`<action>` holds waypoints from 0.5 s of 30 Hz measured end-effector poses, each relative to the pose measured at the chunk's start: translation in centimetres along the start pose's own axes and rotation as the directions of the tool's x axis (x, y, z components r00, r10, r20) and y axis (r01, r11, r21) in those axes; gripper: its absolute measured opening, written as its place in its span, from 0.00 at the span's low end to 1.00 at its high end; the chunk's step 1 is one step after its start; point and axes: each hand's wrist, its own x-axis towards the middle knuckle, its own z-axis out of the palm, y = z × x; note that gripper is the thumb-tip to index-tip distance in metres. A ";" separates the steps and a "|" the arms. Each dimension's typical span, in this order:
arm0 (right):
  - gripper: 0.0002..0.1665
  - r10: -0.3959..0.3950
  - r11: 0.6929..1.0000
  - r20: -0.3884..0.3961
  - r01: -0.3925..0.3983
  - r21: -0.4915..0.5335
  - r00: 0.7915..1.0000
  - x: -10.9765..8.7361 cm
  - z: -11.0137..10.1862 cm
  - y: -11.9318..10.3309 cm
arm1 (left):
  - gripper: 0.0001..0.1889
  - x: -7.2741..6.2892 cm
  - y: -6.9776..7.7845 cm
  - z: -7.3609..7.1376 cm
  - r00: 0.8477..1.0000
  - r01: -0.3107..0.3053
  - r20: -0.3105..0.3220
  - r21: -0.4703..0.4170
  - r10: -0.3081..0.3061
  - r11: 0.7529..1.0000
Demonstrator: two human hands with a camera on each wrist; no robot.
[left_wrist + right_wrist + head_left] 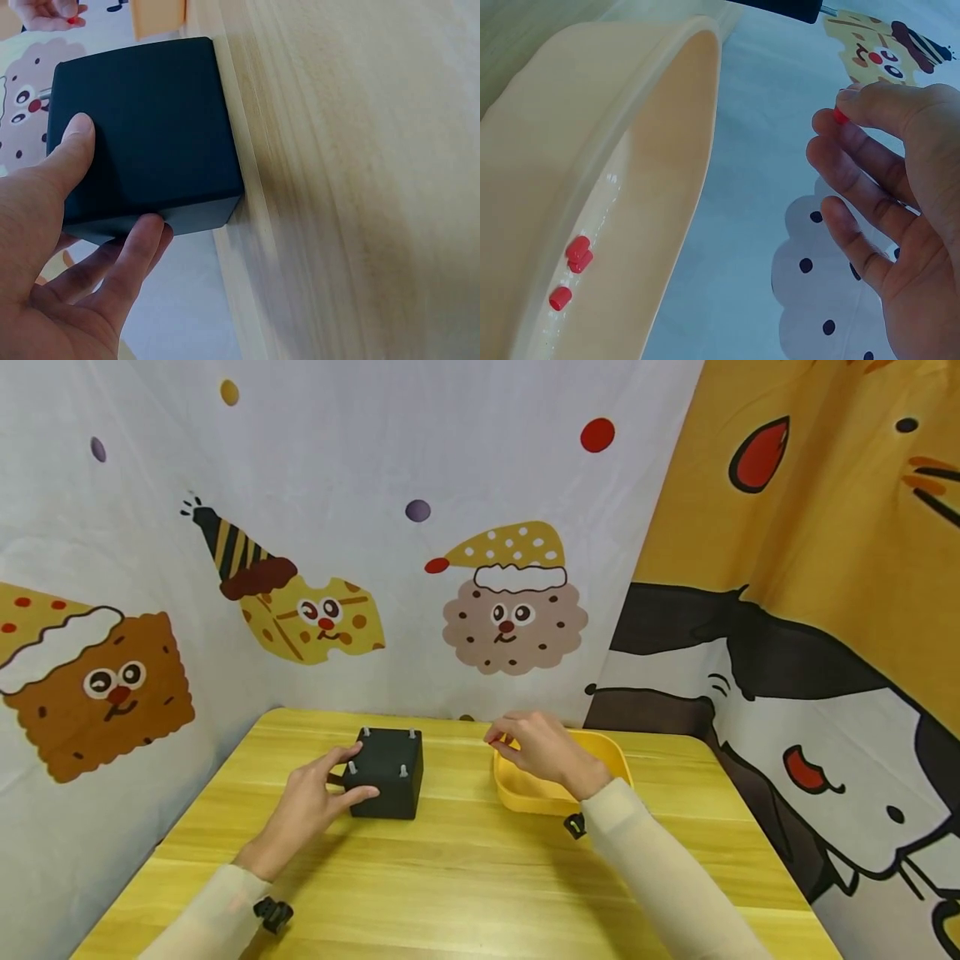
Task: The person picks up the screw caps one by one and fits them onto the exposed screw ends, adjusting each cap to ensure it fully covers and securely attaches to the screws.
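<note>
Piece (841,115): likely light, stiff; hold sides | right hand (543,747) pinches it, 3 o'clock of box (383,781) | left hand (303,797) grips box from 8 o'clock

Left grip (34,236) holds black box (146,127) on desk (345,165). Beyond, right grip (45,12) pinches red piece (73,20) near tub (159,16); printed cloth (37,82) behind.

Block (392,782) is set on table (450,877), left of tray (521,802) | four pegs (403,771) are stood on block, near its top corners | small pieces (560,298) are contained in tray | cloth (337,468) is hung behind table
</note>
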 end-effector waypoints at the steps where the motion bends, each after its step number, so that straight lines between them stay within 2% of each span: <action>1: 0.04 -0.002 1.000 -0.001 0.002 0.002 1.000 0.0 0.0 0.0 | 0.41 0.0 0.0 0.0 1.000 0.000 0.000 -0.001 0.000 1.000; 9: 0.06 -0.004 1.000 -0.003 0.004 0.004 1.000 0.3 -0.1 -0.4 | 0.41 0.0 -0.1 0.0 1.000 0.011 0.009 -0.001 -0.011 1.000; 15: 0.06 -0.016 1.000 -0.038 0.016 -0.005 0.999 0.6 0.0 -0.5 | 0.41 0.2 0.0 -0.1 1.000 0.007 0.011 -0.005 -0.007 1.000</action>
